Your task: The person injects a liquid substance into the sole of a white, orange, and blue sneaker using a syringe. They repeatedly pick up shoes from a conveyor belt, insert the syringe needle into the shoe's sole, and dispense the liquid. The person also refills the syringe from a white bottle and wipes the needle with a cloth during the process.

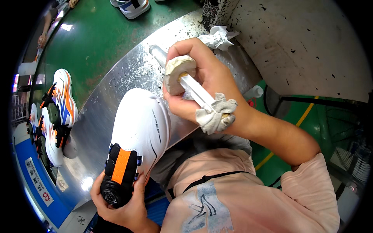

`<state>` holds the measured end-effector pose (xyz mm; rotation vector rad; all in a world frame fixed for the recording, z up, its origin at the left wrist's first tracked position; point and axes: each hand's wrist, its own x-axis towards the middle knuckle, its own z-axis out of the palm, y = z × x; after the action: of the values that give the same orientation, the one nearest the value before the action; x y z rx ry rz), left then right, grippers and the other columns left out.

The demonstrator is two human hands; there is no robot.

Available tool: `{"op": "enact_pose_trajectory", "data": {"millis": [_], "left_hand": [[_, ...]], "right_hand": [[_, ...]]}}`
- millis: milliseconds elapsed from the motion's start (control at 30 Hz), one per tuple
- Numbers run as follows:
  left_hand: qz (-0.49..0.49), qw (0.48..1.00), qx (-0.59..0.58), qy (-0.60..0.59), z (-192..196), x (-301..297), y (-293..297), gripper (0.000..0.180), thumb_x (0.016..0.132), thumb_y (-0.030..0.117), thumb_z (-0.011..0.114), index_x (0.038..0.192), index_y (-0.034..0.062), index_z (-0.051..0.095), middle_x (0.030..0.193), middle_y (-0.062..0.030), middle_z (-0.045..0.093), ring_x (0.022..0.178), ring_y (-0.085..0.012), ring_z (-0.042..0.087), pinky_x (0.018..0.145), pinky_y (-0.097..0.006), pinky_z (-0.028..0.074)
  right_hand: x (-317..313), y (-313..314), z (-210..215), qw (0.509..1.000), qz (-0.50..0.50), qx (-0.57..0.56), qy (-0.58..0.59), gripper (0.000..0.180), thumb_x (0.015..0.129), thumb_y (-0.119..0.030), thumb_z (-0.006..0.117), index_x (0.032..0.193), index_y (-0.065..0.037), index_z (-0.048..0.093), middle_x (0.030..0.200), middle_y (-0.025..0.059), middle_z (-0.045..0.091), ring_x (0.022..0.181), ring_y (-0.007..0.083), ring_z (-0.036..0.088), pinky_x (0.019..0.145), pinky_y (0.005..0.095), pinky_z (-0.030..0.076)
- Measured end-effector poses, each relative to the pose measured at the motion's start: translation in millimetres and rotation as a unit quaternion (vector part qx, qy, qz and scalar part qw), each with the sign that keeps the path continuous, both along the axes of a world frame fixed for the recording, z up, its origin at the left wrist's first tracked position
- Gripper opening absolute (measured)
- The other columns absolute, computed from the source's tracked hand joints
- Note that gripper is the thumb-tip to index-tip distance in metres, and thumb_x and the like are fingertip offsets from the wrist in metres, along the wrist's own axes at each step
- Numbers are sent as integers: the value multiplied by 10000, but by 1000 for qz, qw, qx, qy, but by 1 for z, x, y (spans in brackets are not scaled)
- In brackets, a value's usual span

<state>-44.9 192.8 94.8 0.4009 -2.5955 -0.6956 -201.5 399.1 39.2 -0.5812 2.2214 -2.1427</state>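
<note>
Right hand (pixel 211 73) gripping padded rod (pixel 197 90), left hand (pixel 126 213) holding white shoe (pixel 136 124), crumpled wad (pixel 219 37) beyond, more shoes (pixel 66 99) leftward

The left hand (pixel 128 213) grips the heel of a white shoe (pixel 138 120), toe pointing far, over a metal table (pixel 101 101). The right hand (pixel 211 72) holds a cream-padded rod (pixel 197 90). Additional shoes (pixel 67 101) are positioned at left.

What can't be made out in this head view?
Head view:
Underside of the white shoe: hidden beneath the shoe itself.
Some fingertips of the right hand: behind the pale pad of the tool.
Far shoe: cut off by the upper edge.
Other person's arm: small and blurred.
</note>
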Motion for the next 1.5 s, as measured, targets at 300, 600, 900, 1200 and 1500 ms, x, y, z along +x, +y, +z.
{"op": "enact_pose_trajectory", "data": {"millis": [300, 600, 900, 1200, 1500], "left_hand": [[-15, 975, -47, -215, 33, -27, -11, 462, 615, 68, 835, 974, -14, 555, 756, -30, 606, 699, -81, 560, 661, -207, 465], [18, 977, -76, -200, 24, -14, -15, 548, 586, 149, 838, 1023, -11, 549, 836, -42, 528, 763, -129, 509, 719, -238, 438], [3, 977, -101, -186, 38, -27, -1, 556, 523, 189, 913, 956, -4, 623, 795, -114, 628, 715, -224, 598, 718, -338, 503], [-2, 976, -90, -200, 37, -31, -2, 545, 544, 180, 909, 971, -2, 624, 800, -113, 633, 710, -223, 596, 719, -336, 504], [29, 982, -64, -178, 27, -13, -9, 542, 586, 127, 815, 1033, -27, 548, 884, -66, 535, 797, -163, 520, 770, -260, 433]], "right_hand": [[34, 37, -5, 972, 182, 59, -138, 854, 647, -203, 877, 1310, -88, 351, 1036, 122, 599, 826, 225, 614, 736, 343, 511], [38, 48, 1, 969, 229, 20, -89, 1183, 509, -441, 951, 1391, 0, 298, 1144, 105, 522, 682, 104, 529, 592, 234, 465], [47, 44, -2, 940, 260, -110, -191, 932, 662, -345, 894, 1335, 13, 358, 1151, 158, 542, 896, 226, 633, 747, 309, 531], [27, 50, 7, 650, 164, -500, -547, 577, 873, -224, 680, 1338, -39, 393, 1059, 121, 577, 837, 170, 600, 714, 251, 513], [14, 43, 1, 900, 288, -101, -311, 520, 865, -237, 711, 1275, -35, 463, 1019, 79, 572, 748, 108, 550, 651, 250, 466]]}}
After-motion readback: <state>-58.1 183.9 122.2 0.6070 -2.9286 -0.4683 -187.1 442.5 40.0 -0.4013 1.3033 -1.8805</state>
